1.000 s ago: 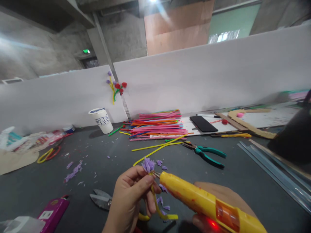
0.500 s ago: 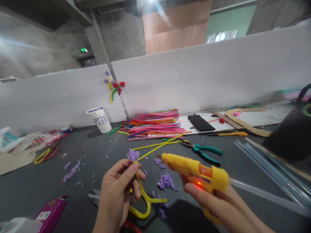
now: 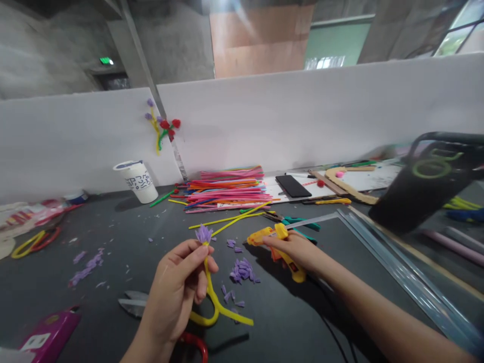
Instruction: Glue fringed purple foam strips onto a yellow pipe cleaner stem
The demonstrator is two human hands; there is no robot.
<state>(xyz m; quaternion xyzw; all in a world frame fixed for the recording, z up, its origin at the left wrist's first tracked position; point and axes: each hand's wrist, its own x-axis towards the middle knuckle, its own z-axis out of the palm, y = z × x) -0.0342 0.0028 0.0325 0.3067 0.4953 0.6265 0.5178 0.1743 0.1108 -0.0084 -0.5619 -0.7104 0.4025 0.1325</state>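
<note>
My left hand pinches a yellow pipe cleaner just under the small purple tuft at its top, held upright above the dark table. The stem curves down and lies bent on the table. My right hand reaches forward and grips a yellow hot glue gun, which rests low on the table with its nozzle pointing left. A heap of purple petal bits lies between my two hands.
A stack of coloured pipe cleaners lies at the back, with a paper cup to its left and a black phone to its right. Teal pliers, clear glue sticks, scissors and a black bag surround the hands.
My right hand has pulled the glue gun away from the purple tuft and lowered it to the table farther out. My left hand keeps the pipe cleaner upright.
</note>
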